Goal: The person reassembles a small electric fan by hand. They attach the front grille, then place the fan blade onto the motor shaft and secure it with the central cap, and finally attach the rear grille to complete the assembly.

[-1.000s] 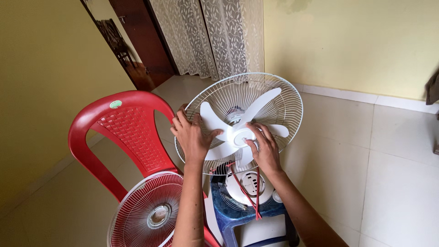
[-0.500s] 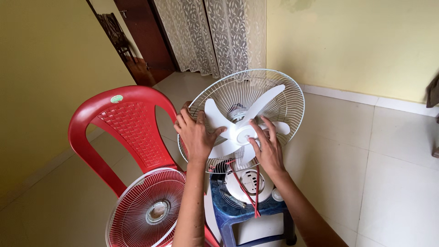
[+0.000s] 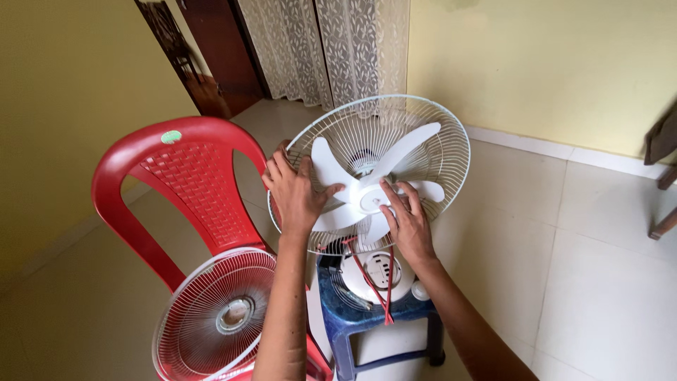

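A white fan with its rear wire guard (image 3: 430, 134) stands on a blue plastic stool (image 3: 352, 317). Its white blade set (image 3: 395, 159) sits at the hub, uncovered at the front. My left hand (image 3: 296, 190) grips the left blade and the guard's left rim. My right hand (image 3: 405, 219) rests on the hub and lower blade, fingers pointing up. The fan's round white base (image 3: 374, 275) lies below, with red straps (image 3: 370, 282) across it.
A red plastic chair (image 3: 183, 190) stands to the left, with the detached front guard (image 3: 211, 317) leaning on its seat. A curtain (image 3: 324, 49) and a dark wooden door (image 3: 218, 49) are behind. Chair legs (image 3: 663, 176) show at the right edge.
Both hands stay on the fan blades. My left hand has shifted slightly on the left blade. The view has moved a little.
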